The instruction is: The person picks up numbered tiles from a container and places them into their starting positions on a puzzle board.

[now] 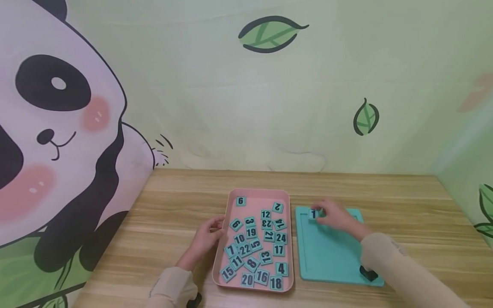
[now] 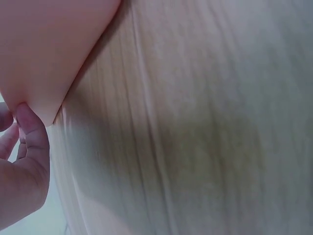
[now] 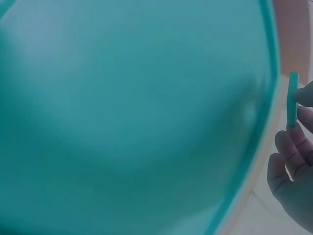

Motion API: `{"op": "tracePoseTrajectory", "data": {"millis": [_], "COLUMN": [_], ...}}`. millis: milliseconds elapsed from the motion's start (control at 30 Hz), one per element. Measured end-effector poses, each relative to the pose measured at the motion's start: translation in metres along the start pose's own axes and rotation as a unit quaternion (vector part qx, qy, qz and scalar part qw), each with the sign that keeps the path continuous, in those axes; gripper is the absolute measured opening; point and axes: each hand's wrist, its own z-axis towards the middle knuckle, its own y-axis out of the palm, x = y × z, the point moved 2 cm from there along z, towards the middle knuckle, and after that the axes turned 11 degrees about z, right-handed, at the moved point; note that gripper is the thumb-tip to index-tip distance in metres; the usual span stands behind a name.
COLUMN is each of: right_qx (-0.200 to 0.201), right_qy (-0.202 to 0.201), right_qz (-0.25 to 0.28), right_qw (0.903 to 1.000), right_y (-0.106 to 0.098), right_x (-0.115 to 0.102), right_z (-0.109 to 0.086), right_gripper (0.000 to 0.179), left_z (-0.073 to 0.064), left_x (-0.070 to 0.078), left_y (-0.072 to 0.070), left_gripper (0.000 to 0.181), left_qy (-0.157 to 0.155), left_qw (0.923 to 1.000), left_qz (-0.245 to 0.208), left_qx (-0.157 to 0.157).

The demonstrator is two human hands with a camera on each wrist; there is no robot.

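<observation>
My right hand pinches a teal number tile marked 1 between thumb and fingers, above the top left part of a teal tray with a raised rim. Edge-on in the right wrist view, the tile stands apart from the tray surface. With my left hand I hold the left edge of a pink tray; the left wrist view has the thumb against its wall. Several number tiles lie scattered in the pink tray, such as 24 and 18.
Both trays lie side by side on a wood-grain table, with a narrow gap between them. Behind the table stands a green wall with leaf drawings, and a large panda picture fills the left side.
</observation>
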Motion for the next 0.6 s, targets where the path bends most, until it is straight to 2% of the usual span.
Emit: {"op": "tracePoseTrajectory", "data": {"millis": [300, 433, 600], "right_qx": [-0.006, -0.002, 0.002], "right_qy": [0.024, 0.033, 0.023], "right_qz": [-0.070, -0.081, -0.081], "right_qw": [0.9973, 0.9962, 0.9965], "right_y": [0.020, 0.025, 0.026], "right_x": [-0.001, -0.001, -0.001], "right_z": [0.002, 0.003, 0.004], "right_gripper": [0.031, 0.031, 0.032], "left_z": [-0.001, -0.001, 0.000], "left_x": [0.001, 0.001, 0.000], "left_y": [0.000, 0.001, 0.001], "left_gripper": [0.038, 0.038, 0.038], "left_qy": [0.004, 0.000, -0.002], "left_qw": [1.0000, 1.0000, 1.0000], "left_qz": [-0.003, -0.003, 0.004], "left_qx": [0.000, 0.000, 0.002]}}
